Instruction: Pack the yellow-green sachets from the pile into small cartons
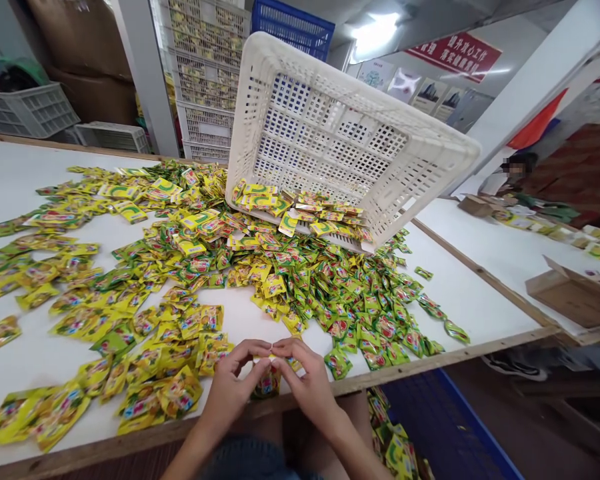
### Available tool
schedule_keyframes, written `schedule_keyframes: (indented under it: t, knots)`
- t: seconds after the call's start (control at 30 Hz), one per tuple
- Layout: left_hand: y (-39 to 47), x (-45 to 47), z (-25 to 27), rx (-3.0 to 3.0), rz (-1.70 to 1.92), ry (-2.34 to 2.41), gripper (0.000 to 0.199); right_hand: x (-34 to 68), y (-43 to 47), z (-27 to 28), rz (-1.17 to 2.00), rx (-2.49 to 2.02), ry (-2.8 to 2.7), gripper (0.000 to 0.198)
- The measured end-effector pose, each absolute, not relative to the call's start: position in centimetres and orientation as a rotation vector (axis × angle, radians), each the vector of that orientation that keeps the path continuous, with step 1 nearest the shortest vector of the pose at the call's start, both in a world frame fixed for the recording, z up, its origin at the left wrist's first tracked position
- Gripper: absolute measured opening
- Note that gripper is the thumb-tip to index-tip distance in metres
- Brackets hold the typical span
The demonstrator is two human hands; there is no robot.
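Note:
My left hand (235,377) and my right hand (307,380) meet at the table's front edge, fingertips pinched together. Between them is a small yellow-and-white piece (265,358), mostly covered by my fingers, so its kind cannot be made out. Just below my thumbs a colourful candy packet (267,387) shows at the edge. Yellow packets (210,320) lie in a loose heap to the left of my hands. Green packets (365,313) with red pictures are piled to the right.
A white plastic crate (400,193) stands tilted on the pile, with flat yellow boxes (260,199) spilling from it. A wooden rim (460,357) edges the white table. Below right is a blue crate (445,413) near more packets. An open cardboard box (570,293) and another person (510,175) are at right.

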State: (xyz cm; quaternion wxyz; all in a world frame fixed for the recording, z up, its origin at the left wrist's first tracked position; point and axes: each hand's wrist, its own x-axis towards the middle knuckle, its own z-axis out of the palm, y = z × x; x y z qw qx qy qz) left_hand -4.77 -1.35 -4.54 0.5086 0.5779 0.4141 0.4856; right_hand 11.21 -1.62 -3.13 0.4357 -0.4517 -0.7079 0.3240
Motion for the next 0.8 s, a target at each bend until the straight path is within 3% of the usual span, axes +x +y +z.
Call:
schedule_keyframes:
  t: [0.3,0.5,0.7,0.8]
  knots:
    - [-1.6,-4.0,-4.3,1.372,1.185,1.187,0.013,10.7,-1.3,-2.3,0.802,-1.272,-1.739,0.009]
    - [-2.0,-4.4,-5.9,1.464,1.293,1.059,0.011,11.3,-1.9,-3.6,0.746,-1.157,-1.765,0.012]
    - [-2.7,-5.1,-6.5,1.610,1.271,1.050,0.018,10.8,-2.9,-6.0,0.668,-1.115,-1.775,0.024]
    - [-3.0,-5.2,-6.5,1.534,1.257,1.101,0.032,11.5,-3.3,-4.7,0.626,-1.136,-1.697,0.023]
